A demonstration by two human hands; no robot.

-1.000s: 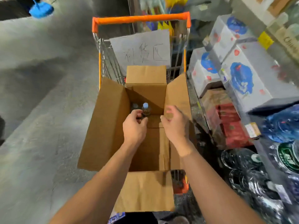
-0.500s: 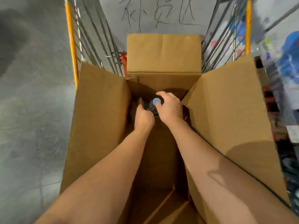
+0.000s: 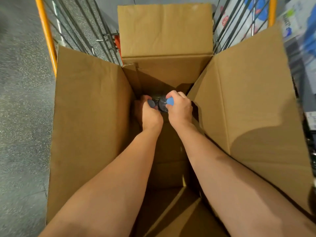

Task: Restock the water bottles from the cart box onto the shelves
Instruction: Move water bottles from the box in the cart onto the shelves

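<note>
Deep inside the cart's cardboard box [image 3: 89, 127], at its far end, the left hand [image 3: 150, 117] and right hand [image 3: 179, 110] each curl their grip round a water bottle [image 3: 162, 105] neck, ready for lifting out.

I am looking at a plain brown cardboard box [image 3: 89, 117], its inside going darker brown in shadow. Two bottle caps are showing blue: one dim [image 3: 151, 103], one brighter [image 3: 170, 101]. The cart frame [image 3: 47, 33] is showing orange, its wires grey. The floor [image 3: 22, 100] is showing speckled grey.
</note>
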